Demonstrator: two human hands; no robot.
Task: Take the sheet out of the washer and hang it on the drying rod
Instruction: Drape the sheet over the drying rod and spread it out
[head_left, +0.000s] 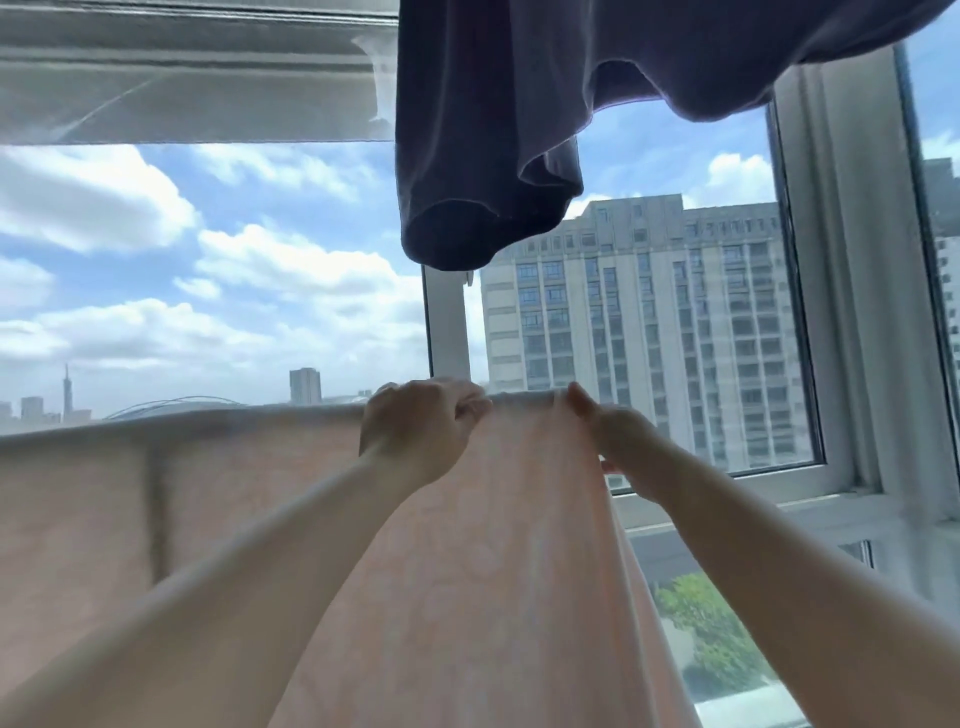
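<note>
A pale pink sheet (249, 467) hangs draped over a horizontal drying rod that runs across the lower half of the view; the rod itself is hidden under the fabric fold. My left hand (415, 431) grips the sheet's top fold near the middle, fingers curled round it. Just to its right, my right hand (613, 436) pinches the same fold close to the sheet's right edge. Below the hands the cloth falls straight down between my forearms.
A dark purple garment (493, 130) hangs overhead, above the hands. Behind the sheet is a large window with a white frame (449, 327); a grey curtain (841, 260) hangs at the right. A white window sill (779, 509) lies at the lower right.
</note>
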